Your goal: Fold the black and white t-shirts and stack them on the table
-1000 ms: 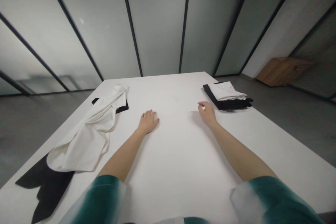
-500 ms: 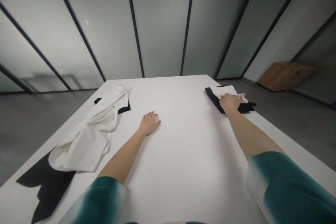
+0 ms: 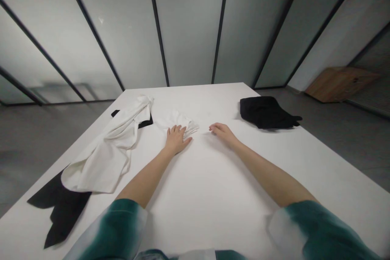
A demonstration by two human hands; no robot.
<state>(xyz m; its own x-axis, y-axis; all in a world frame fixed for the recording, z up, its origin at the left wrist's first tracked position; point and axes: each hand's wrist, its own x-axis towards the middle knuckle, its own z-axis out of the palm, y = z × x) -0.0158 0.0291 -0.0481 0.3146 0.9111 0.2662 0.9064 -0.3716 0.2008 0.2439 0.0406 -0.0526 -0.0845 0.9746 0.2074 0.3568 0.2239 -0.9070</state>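
My left hand [image 3: 176, 140] lies open with its fingers spread over the near edge of a small crumpled white cloth [image 3: 183, 120] in the middle of the table. To the right of that cloth, apart from it, my right hand [image 3: 223, 132] is just above the table with its fingers curled together, and nothing shows in them. A bunched black cloth item [image 3: 262, 111] lies at the far right; narrow ends stick out from its right side. On the left, a long white garment [image 3: 106, 158] is draped over black fabric [image 3: 65, 211], which shows at both its ends.
The white table [image 3: 207, 195] reaches away from me, with grey floor on both sides. Frosted glass panels [image 3: 189, 24] with dark frames stand behind it. A wooden cabinet [image 3: 338, 83] is on the floor at the far right.
My right hand has moved left from the black item to mid-table. The white cloth it gripped there now lies at my left hand. The view has shifted slightly.
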